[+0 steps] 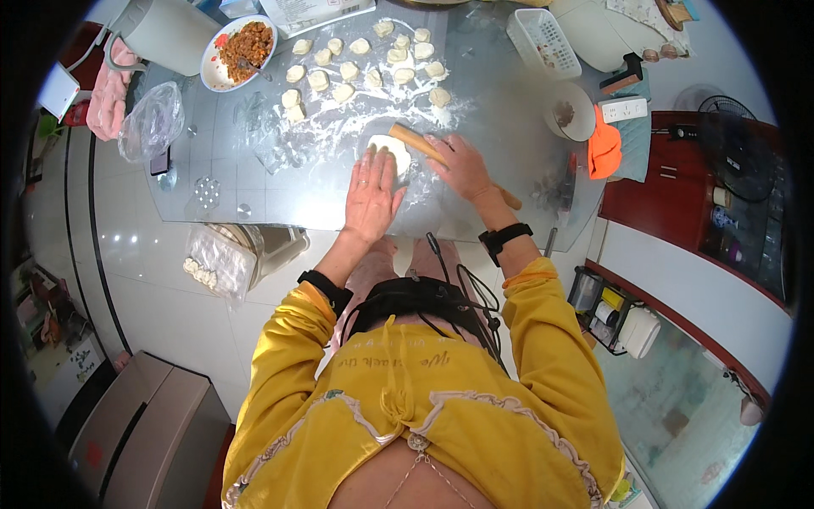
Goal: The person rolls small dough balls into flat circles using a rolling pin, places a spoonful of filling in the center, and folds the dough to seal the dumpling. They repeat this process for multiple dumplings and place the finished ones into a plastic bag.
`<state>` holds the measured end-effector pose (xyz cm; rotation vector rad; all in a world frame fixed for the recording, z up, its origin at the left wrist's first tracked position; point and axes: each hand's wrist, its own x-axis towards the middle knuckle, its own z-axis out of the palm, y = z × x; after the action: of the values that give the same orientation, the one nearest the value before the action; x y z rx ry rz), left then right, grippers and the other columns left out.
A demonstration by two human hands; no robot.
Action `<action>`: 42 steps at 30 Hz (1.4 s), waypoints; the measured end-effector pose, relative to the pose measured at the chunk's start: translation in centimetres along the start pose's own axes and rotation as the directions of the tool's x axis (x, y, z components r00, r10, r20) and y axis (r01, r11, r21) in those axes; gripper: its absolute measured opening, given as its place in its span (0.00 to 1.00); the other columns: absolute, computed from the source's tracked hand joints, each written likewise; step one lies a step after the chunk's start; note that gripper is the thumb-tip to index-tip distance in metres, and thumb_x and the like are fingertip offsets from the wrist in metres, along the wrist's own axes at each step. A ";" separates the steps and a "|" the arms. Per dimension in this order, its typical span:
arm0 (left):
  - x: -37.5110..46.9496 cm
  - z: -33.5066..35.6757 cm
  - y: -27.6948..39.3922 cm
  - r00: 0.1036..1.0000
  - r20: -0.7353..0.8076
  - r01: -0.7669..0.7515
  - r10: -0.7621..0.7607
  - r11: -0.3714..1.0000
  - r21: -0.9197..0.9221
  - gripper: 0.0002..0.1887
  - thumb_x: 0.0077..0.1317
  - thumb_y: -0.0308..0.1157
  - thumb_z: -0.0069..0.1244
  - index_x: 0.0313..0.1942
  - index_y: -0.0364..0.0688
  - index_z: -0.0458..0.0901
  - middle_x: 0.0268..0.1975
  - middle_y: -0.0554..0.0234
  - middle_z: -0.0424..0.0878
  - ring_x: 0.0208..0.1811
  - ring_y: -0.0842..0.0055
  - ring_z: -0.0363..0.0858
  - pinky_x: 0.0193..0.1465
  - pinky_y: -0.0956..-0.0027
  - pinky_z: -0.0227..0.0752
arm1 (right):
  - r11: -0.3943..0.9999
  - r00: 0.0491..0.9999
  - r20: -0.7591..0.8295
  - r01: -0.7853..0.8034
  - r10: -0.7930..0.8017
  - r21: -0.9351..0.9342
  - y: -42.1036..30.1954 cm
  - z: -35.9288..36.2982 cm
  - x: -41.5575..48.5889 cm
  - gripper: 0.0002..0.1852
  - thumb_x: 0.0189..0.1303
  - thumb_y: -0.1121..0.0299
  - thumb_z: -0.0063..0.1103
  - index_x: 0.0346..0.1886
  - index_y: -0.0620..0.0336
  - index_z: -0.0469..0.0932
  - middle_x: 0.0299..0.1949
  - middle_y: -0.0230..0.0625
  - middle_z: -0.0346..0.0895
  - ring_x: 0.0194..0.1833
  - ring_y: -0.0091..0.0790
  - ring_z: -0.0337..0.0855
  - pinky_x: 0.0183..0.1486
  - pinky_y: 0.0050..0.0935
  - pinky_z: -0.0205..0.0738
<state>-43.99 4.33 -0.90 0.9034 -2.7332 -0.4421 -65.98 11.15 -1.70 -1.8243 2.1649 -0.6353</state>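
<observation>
A flattened round of white dough [399, 151] lies on the floured glass table [305, 191] in front of me. My left hand [372, 194] rests flat on its near left part, fingers stretched out and hiding some of it. In my right hand [463, 167] is a wooden rolling pin [414, 141], slanting from the dough's far right edge towards my right forearm. Its far end is at the edge of the dough; whether it presses on it I cannot tell. Beyond, several small dough pieces [348, 70] are spread over the loose flour [381, 102].
At the far left stand a bowl of minced filling [251, 51] with a spoon and a large grey pitcher [165, 35]. A clear plastic bag [152, 121] lies nearby. Rightward are a white plastic basket [544, 44], a bowl [570, 111] and an orange cloth [604, 145]. A stool [280, 251] bears a plastic-covered tray [222, 257].
</observation>
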 end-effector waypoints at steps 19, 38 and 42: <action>-1.1 -0.2 -3.0 0.973 0.196 -0.105 0.118 0.991 -0.077 0.33 0.71 0.42 0.48 0.72 0.39 0.58 0.75 0.55 0.59 0.78 0.62 0.53 0.78 0.56 0.48 | 0.999 1.000 -0.011 0.004 -0.005 -0.044 1.4 -0.5 -2.0 0.24 0.63 0.57 0.63 0.63 0.46 0.76 0.45 0.35 0.73 0.46 0.42 0.77 0.50 0.42 0.73; -1.5 -1.3 -3.7 0.991 0.042 -0.123 0.129 0.985 -0.121 0.30 0.68 0.38 0.52 0.67 0.36 0.67 0.68 0.53 0.70 0.73 0.60 0.63 0.76 0.57 0.55 | 0.956 0.994 0.111 -0.018 -0.016 0.294 -1.5 -3.1 0.5 0.24 0.62 0.69 0.63 0.63 0.51 0.76 0.41 0.40 0.75 0.40 0.44 0.78 0.43 0.36 0.74; -1.5 -0.1 -3.2 0.999 0.050 -0.004 0.009 0.995 -0.102 0.29 0.69 0.38 0.52 0.67 0.37 0.67 0.69 0.54 0.69 0.73 0.60 0.63 0.76 0.57 0.55 | 0.965 0.961 0.229 0.098 -0.156 0.242 -2.1 -1.8 3.1 0.26 0.63 0.70 0.62 0.65 0.48 0.75 0.40 0.40 0.73 0.40 0.44 0.77 0.45 0.36 0.73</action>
<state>-41.08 2.81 -2.15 0.8687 -2.7291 -0.6056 -65.52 8.17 1.13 -1.8214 1.7496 -0.6183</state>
